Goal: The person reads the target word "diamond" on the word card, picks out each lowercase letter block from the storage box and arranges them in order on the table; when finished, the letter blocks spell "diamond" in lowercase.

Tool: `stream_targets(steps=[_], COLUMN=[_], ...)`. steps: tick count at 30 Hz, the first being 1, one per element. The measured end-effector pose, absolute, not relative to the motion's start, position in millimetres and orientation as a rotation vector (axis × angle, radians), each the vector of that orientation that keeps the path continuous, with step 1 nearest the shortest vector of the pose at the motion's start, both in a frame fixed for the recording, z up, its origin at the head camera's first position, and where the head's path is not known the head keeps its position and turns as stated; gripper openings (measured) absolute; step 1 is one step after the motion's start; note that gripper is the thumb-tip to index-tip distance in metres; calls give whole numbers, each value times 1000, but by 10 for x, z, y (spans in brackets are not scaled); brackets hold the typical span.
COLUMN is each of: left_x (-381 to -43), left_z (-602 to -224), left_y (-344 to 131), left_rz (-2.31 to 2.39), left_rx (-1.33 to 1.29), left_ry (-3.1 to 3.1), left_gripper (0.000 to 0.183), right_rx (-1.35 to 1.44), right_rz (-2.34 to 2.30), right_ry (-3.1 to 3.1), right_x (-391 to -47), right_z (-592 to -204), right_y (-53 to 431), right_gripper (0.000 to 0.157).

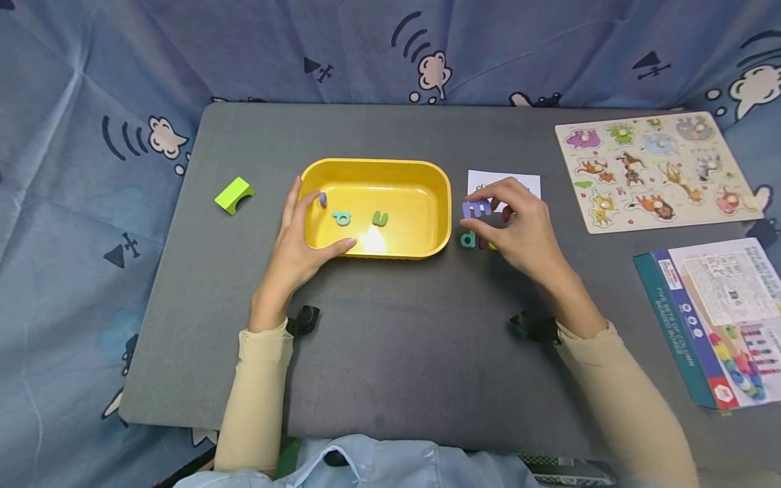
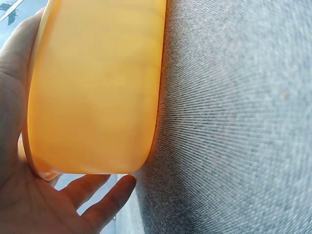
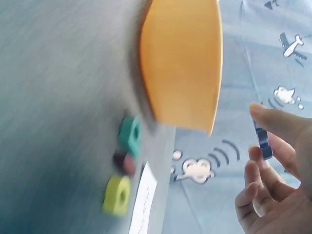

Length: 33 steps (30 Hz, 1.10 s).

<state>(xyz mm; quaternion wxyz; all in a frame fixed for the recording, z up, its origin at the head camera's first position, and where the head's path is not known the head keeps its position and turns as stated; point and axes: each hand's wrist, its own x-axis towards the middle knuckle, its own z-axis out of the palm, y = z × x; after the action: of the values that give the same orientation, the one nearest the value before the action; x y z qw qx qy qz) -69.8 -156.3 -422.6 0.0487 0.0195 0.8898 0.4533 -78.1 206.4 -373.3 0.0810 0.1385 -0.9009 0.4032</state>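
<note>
A yellow plastic bin (image 1: pixel 375 174) stands mid-table, and my left hand (image 1: pixel 291 247) grips its left end, thumb along the near rim. Inside lie a teal letter (image 1: pixel 342 218), a green letter u (image 1: pixel 380 218) and, leaning at the left wall, a purple piece (image 1: pixel 323 200). My right hand (image 1: pixel 529 234) pinches a purple letter m (image 1: pixel 476 209) between thumb and fingers, just right of the bin. Below it on the table are a teal letter d (image 1: pixel 468 240), a dark red letter (image 3: pixel 124 163) and a yellow letter (image 3: pixel 117 196), partly hidden by the hand in the head view.
A white paper card (image 1: pixel 527 184) with print lies behind my right hand, partly covered. To the right are an animal peg puzzle board (image 1: pixel 665 217) and a beaded-boxes carton (image 1: pixel 677 325). A green arch block (image 1: pixel 234 195) sits left of the bin.
</note>
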Motion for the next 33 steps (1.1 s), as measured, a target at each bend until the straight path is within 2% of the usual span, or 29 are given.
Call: stream_targets(steps=[7,15,33], left_x=[-703,-706,-704], left_z=[-4234,-4224,-4234], left_y=[-1556,-1539,-1559], left_rz=[1381,1391,1375], left_rx=[59,59,51], left_ry=[2709,2711,2709], left_gripper=[100,99,99], right_rx=[324,349,343], right_rz=[1111,1087,1011], right_ry=[-2737,-2812,-2966], right_x=[-702,-621,-631], right_z=[-3878,-4035,-4231], right_y=[2417,2693,2894], right_gripper=[36,32,31])
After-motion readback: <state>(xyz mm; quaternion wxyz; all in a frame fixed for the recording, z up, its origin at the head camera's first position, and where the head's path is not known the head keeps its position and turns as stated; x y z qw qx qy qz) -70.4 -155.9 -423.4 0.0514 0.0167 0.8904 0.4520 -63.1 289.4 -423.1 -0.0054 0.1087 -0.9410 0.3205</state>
